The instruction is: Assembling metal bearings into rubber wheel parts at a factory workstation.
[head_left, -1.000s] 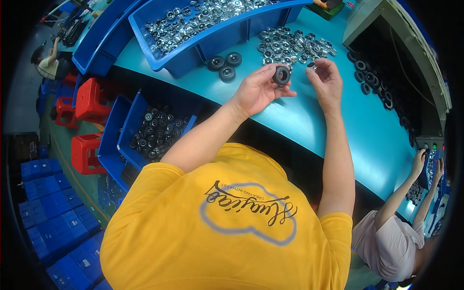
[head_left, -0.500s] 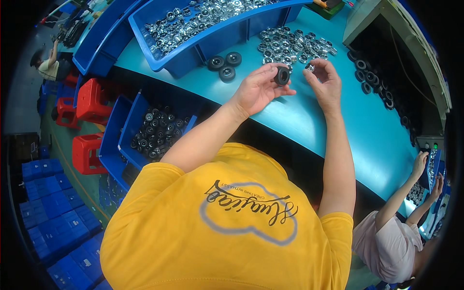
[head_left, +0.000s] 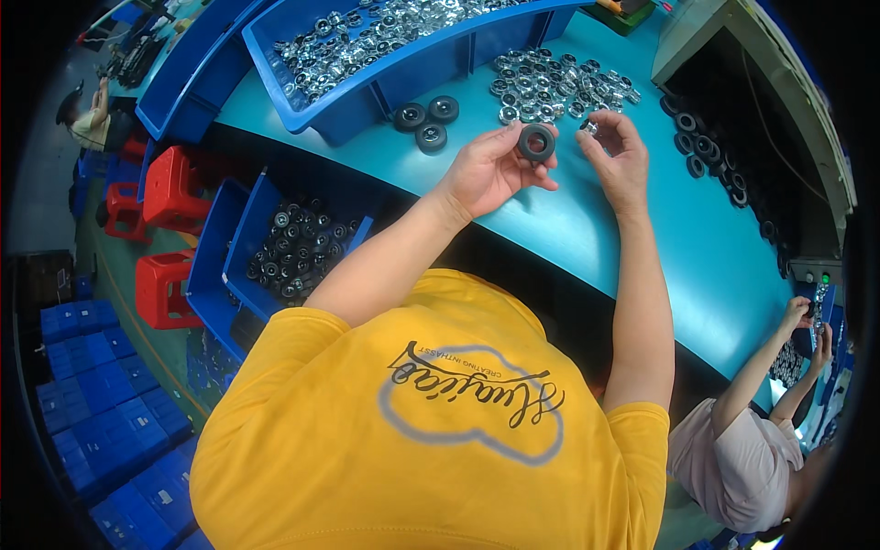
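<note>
Between the thumb and fingers of my left hand [head_left: 486, 174] is a small black rubber tyre [head_left: 536, 143], its round hole facing up toward me. A short gap to the right, my right hand [head_left: 618, 163] pinches a shiny chrome wheel hub [head_left: 589, 127], partly covered by the fingertips. Both hands are raised over the turquoise table [head_left: 587, 234]. Just beyond them lies a spread of loose chrome hubs [head_left: 559, 82]. Three black wheels with hubs fitted [head_left: 430, 137] sit together left of my left hand.
A blue bin [head_left: 367, 96] full of chrome hubs stands at the back. Loose black tyres [head_left: 701, 147] line the right side. Below the table's left edge, a blue crate [head_left: 240, 266] holds finished-looking wheels. Red stools [head_left: 165, 291] stand left; a co-worker [head_left: 747, 449] works at lower right.
The tyre in my left hand has turned so its hole now faces me more fully. My right hand stays nearly still. The co-worker's hands have shifted slightly.
</note>
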Tool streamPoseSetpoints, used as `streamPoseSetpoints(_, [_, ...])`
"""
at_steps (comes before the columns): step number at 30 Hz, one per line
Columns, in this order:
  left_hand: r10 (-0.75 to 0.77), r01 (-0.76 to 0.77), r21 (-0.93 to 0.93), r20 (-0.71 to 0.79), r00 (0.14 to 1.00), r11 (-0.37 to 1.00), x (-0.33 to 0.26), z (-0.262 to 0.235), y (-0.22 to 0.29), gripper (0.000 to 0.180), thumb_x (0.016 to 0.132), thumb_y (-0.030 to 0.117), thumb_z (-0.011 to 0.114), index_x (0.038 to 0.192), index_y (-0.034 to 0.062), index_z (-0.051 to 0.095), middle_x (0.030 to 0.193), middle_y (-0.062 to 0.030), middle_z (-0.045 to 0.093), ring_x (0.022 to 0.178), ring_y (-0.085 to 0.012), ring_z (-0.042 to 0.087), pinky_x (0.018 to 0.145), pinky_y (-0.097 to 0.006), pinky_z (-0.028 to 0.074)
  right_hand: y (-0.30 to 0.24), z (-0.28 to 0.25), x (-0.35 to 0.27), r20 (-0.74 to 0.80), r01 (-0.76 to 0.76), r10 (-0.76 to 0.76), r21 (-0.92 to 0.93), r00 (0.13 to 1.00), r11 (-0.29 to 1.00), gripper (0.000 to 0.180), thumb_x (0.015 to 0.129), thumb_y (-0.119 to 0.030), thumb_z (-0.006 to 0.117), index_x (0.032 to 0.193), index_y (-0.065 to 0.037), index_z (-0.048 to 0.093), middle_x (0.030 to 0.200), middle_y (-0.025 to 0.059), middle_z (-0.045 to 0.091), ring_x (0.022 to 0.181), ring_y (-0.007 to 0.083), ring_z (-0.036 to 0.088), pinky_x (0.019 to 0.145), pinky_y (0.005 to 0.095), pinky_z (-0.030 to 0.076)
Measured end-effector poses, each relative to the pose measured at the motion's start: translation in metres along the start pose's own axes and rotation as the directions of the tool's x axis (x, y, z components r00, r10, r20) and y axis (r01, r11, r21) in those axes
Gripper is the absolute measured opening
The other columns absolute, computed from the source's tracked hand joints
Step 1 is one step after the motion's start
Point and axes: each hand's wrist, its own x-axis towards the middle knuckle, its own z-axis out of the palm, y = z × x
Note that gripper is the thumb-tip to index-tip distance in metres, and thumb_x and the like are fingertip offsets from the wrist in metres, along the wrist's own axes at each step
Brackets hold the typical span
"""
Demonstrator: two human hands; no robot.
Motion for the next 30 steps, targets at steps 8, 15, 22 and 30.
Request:
streamPoseSetpoints(8, [-0.008, 0.007, -0.057, -0.008, 1.0, 0.998, -0.0008, 0.0024, 0.0012, 0.05, 0.111, 0.034, 0.033, 0.13, -0.0066, 0.055, 0.097, -0.0154, 0.065, 0.082, -0.0215, 0.063, 0.086, -0.047, 0.057, -0.002, 0.0003, 0.0, -0.008, 0.005, -0.005, -0.033, 1.0, 0.999, 0.03, 0.08, -0.004, 0.08, 0.107, -0.003, 0.068, 0.1, 0.0018, 0.064, 0.084, 0.0106, 0.066, 0.075, 0.0248, 0.055])
streamPoseSetpoints(15, [-0.01, 0.009, -0.057, -0.014, 1.0, 0.998, -0.0009, 0.0023, 0.0013, 0.051, 0.111, 0.035, 0.032, 0.13, -0.0064, 0.055, 0.097, -0.015, 0.065, 0.082, -0.0212, 0.063, 0.085, -0.047, 0.057, -0.0025, 0.0005, 0.0, -0.009, 0.019, -0.019, -0.046, 1.0, 0.999, 0.03, 0.079, -0.005, 0.08, 0.107, -0.003, 0.068, 0.101, 0.0022, 0.065, 0.085, 0.0108, 0.066, 0.077, 0.0253, 0.056])
streamPoseSetpoints(22, [-0.006, 0.006, -0.034, -0.014, 1.0, 0.999, -0.0002, 0.0, 0.0002, 0.054, 0.11, 0.039, 0.032, 0.13, -0.0054, 0.054, 0.097, -0.014, 0.064, 0.083, -0.0197, 0.063, 0.086, -0.045, 0.057, -0.0008, -0.0001, 0.0001, -0.012, 0.026, -0.027, -0.069, 1.0, 0.997, 0.029, 0.08, -0.006, 0.08, 0.106, -0.004, 0.069, 0.1, 0.0017, 0.066, 0.085, 0.0106, 0.067, 0.077, 0.0256, 0.056])
streamPoseSetpoints(30, [-0.01, 0.01, -0.001, -0.044, 0.999, 1.0, 0.0002, -0.002, -0.0001, 0.058, 0.109, 0.045, 0.033, 0.13, -0.0041, 0.054, 0.098, -0.0127, 0.063, 0.083, -0.018, 0.063, 0.087, -0.043, 0.056, -0.0049, 0.0003, -0.0009, 0.006, -0.027, 0.027, -0.041, 1.0, 0.999, 0.029, 0.082, -0.007, 0.08, 0.108, -0.003, 0.068, 0.095, 0.0011, 0.067, 0.082, 0.0096, 0.067, 0.075, 0.0246, 0.055])
